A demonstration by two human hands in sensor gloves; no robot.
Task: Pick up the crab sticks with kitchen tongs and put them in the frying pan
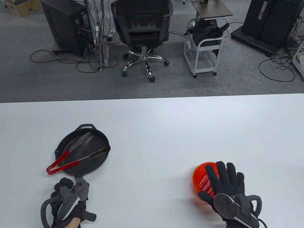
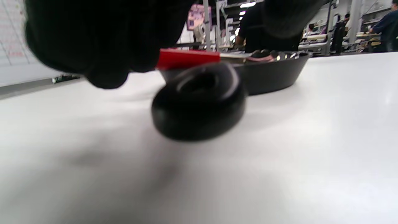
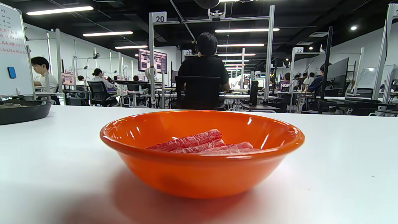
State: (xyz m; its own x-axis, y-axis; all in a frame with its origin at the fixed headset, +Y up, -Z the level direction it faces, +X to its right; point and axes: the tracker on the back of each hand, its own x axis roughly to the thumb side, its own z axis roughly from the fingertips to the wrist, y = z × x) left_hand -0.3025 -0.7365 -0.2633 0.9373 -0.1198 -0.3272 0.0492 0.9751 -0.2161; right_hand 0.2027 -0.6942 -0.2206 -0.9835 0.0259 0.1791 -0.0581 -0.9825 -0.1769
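Fingers (image 1: 224, 175) of the right hand (image 1: 225, 188) spread above crab sticks (image 3: 199, 144).

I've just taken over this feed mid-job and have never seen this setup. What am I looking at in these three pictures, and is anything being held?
No robot: a person's two gloved hands, a tracker strapped to each. The big picture looks down at the white table; the other two come from wrist cameras. The left hand is by the handle of the black frying pan, where red-handled tongs lie open; whether it grips the handle is unclear. The right hand spreads open over the orange bowl of crab sticks. Nobody holds the tongs.
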